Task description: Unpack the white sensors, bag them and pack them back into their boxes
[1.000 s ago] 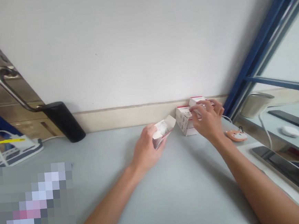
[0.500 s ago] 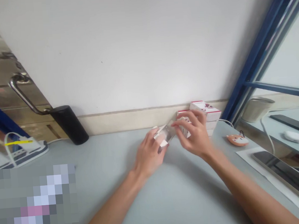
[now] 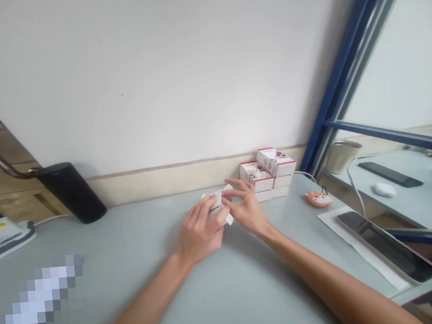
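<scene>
Our left hand (image 3: pixel 200 231) holds a box (image 3: pixel 218 197); whether our right hand (image 3: pixel 247 210) pinches its flaps (image 3: pixel 229 220), we cannot tell. We're likely working them; the next move wants a steady hold.

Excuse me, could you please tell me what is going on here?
A person's left hand grips a small white box above the table, its flaps sticking out, while the right hand has its fingers at those flaps. What is inside is hidden. White boxes with red edges stand stacked near the wall.
</scene>
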`<state>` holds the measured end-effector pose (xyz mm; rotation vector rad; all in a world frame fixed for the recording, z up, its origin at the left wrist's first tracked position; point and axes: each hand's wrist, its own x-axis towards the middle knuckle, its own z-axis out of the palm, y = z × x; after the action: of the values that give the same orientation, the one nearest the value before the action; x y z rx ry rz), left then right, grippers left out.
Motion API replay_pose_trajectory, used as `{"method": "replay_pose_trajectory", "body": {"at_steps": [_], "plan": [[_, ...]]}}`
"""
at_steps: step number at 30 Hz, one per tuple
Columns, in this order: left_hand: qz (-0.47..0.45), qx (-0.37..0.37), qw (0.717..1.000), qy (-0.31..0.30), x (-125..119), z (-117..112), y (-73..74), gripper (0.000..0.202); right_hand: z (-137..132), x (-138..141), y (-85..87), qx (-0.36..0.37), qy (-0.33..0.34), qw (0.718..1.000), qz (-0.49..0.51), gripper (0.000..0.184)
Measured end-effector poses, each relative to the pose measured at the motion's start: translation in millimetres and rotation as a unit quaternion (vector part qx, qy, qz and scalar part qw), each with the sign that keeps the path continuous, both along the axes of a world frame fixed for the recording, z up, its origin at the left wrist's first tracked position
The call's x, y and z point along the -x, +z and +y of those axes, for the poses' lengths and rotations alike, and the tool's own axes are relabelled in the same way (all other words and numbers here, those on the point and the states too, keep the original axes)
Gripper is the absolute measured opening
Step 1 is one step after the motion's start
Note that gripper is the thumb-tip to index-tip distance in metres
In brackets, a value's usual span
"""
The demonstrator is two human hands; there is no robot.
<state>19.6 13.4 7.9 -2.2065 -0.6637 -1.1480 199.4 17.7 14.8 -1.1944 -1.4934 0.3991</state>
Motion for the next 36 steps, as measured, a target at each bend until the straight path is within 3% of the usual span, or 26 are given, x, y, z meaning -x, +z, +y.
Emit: {"method": "replay_pose_trajectory", "body": {"at_steps": [4,9,15,19,22,26,28,32,36], "plan": [[0.014,0.034,0.999,0.002,1.3,2.2,5.3,0.055,5.6,-0.8,-5.2,0.044,0.004,0.997,0.057,0.012],[0.066,0.1,0.992,0.023,1.3,7.0,9.0,0.058,13.3,-7.1,-5.4,0.015,-0.014,0.996,0.09,0.017],[0.037,0.083,0.995,0.049,16.4,19.3,7.2,0.059,12.2,-19.1,18.3,0.003,0.017,0.985,0.174,0.028],[0.021,0.047,0.995,0.088,35.6,29.4,11.5,0.066,6.6,-23.9,32.9,-0.033,-0.008,0.974,0.224,0.031],[-0.016,0.054,0.994,0.096,45.7,36.3,15.8,0.07,4.0,-24.6,34.7,-0.049,-0.05,0.975,0.21,0.029],[-0.103,0.103,0.987,0.064,49.9,40.3,16.8,0.078,2.2,-21.1,28.5,0.003,-0.068,0.986,0.152,0.026],[-0.188,0.174,0.966,0.047,50.9,39.6,14.9,0.087,1.4,-19.1,25.9,0.024,-0.058,0.99,0.123,0.024],[-0.289,0.372,0.881,-0.035,54.0,34.7,12.0,0.099,1.0,-18.2,23.9,0.03,-0.025,0.995,0.091,0.021],[-0.339,0.434,0.827,-0.111,53.8,33.9,9.9,0.095,3.2,-19.8,22.2,0.036,-0.005,0.996,0.079,0.023]]}}
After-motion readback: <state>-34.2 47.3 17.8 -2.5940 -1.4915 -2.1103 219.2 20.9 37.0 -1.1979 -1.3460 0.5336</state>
